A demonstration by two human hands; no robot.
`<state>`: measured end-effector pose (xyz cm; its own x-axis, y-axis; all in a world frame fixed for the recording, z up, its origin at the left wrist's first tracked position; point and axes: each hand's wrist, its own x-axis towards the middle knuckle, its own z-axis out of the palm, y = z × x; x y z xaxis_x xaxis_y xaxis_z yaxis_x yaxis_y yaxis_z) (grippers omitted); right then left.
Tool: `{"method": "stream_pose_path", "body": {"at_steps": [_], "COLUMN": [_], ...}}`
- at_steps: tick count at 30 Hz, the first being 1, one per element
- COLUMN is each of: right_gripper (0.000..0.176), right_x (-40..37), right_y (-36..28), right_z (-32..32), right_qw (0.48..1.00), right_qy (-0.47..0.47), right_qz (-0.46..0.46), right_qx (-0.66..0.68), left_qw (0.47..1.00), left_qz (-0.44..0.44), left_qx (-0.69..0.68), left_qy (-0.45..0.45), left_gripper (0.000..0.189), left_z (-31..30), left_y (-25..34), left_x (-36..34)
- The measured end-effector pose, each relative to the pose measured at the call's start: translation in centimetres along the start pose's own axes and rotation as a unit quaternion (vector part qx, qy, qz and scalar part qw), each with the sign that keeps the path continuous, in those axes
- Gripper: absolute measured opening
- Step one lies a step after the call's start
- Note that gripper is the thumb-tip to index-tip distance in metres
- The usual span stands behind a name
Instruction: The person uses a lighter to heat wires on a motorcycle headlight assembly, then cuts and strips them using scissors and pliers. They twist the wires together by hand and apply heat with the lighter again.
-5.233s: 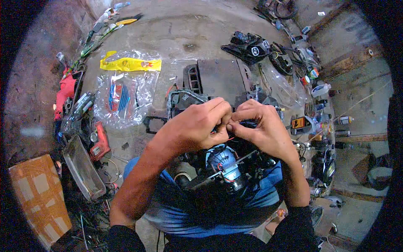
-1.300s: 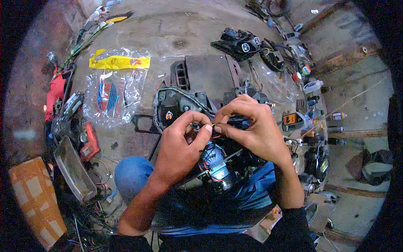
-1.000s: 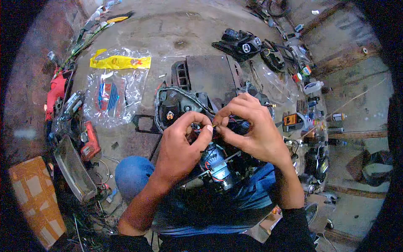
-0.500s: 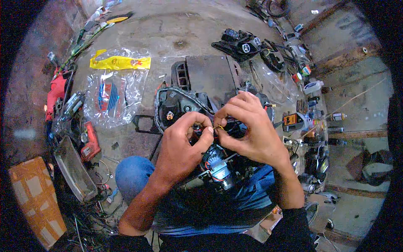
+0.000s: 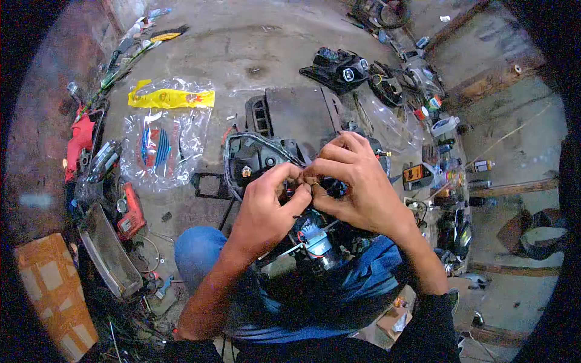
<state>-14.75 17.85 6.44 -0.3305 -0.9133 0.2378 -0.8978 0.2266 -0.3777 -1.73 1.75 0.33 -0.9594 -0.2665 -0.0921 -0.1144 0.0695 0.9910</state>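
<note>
My left hand (image 5: 266, 202) is closed in a pinch, thumb against forefinger, with its tips touching those of my right hand (image 5: 357, 181). A thin wire (image 5: 314, 184), partly yellow, shows between the fingertips; most of it is hidden by them. My right hand is pinched on that wire too. Below the fingers, over my lap, sits a cylindrical lamp unit (image 5: 318, 245) with a blue finned end and a metal bracket. Behind both hands lies a black headlight housing (image 5: 254, 154) with a grey sealant rim, partly covered by them.
A clear plastic bag (image 5: 166, 145) with a yellow band lies ahead on the left. To the left are a red power tool (image 5: 130, 212) and a metal tray (image 5: 109, 254). Another black headlight (image 5: 339, 71) rests at the back right. Bottles and a black-orange box (image 5: 416, 175) line the right wall.
My fingertips have drawn closer together, and less of the yellow wire shows between them. The view has shifted slightly; the lamp unit stays below my hands.
</note>
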Motion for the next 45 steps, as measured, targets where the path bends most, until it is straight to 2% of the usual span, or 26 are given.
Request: {"method": "stream_pose_path", "body": {"at_steps": [2, 6, 15, 20, 27, 31, 33, 34, 35, 36, 37, 38, 41, 43, 45], "right_gripper": [0.024, 0.027, 0.027, 0.022, 0.023, 0.029, 0.031, 0.037, 0.034, 0.03, 0.026, 0.025, 0.022, 0.023, 0.029], "right_x": [0.4, 1.2, 3.0, 3.8, 4.7, 4.9, 5.4, 5.5, 5.1, 4.7, 3.8, 2.2, -4.3, -10.0, -17.3], "right_y": [-0.1, 0.1, -0.6, -0.5, 0.2, -0.4, 0.6, 1.0, 1.6, 1.3, 1.6, 2.3, 3.9, 5.0, 5.9], "right_z": [0.0, -0.2, -0.8, -0.3, -0.5, -2.1, -4.6, -6.4, -8.0, -10.2, -12.0, -13.1, -16.1, -16.3, -15.3], "right_qw": [1.0, 0.999, 0.983, 0.966, 0.95, 0.952, 0.942, 0.952, 0.957, 0.965, 0.977, 0.983, 0.975, 0.947, 0.897], "right_qy": [-0.006, -0.04, -0.097, -0.078, -0.102, -0.086, -0.073, -0.053, -0.004, 0.007, 0.045, 0.101, 0.211, 0.291, 0.375], "right_qz": [-0.01, -0.031, -0.101, -0.163, -0.22, -0.191, -0.168, -0.145, -0.131, -0.091, -0.07, -0.058, 0.065, 0.132, 0.222], "right_qx": [-0.001, -0.014, -0.118, -0.183, -0.198, -0.224, -0.28, -0.263, -0.258, -0.247, -0.196, -0.14, 0.008, 0.04, 0.072], "left_qw": [0.999, 0.999, 0.995, 0.998, 0.995, 0.98, 0.992, 0.995, 0.995, 0.996, 0.996, 0.996, 0.995, 0.997, 0.996], "left_qz": [0.014, 0.027, 0.084, 0.043, 0.042, 0.166, 0.068, 0.017, 0.024, 0.031, 0.039, 0.029, 0.003, 0.034, 0.018], "left_qx": [-0.034, 0.02, 0.031, 0.048, 0.095, 0.102, 0.102, 0.101, 0.092, 0.084, 0.074, 0.074, 0.078, 0.04, 0.068], "left_qy": [0.002, 0.005, 0.035, 0.018, 0.006, 0.035, 0.016, 0.007, 0.016, 0.024, 0.033, 0.03, 0.058, 0.057, 0.063], "left_gripper": [0.026, 0.028, 0.029, 0.043, 0.038, 0.024, 0.018, 0.015, 0.015, 0.014, 0.014, 0.015, 0.014, 0.014, 0.015], "left_z": [0.0, -0.4, -0.3, -0.8, -1.0, -0.8, -1.5, -1.8, -1.8, -1.8, -1.8, -1.9, -2.0, -2.2, -2.6], "left_y": [-0.1, -0.2, -1.6, -1.3, -0.8, -1.6, -0.8, -0.5, -0.4, -0.4, -0.3, -0.1, -0.5, -1.1, -1.1], "left_x": [0.1, 0.2, 0.9, 1.0, 0.9, 1.0, 0.8, 0.6, 0.5, 0.4, 0.3, 0.2, 0.4, 0.2, 0.3]}}
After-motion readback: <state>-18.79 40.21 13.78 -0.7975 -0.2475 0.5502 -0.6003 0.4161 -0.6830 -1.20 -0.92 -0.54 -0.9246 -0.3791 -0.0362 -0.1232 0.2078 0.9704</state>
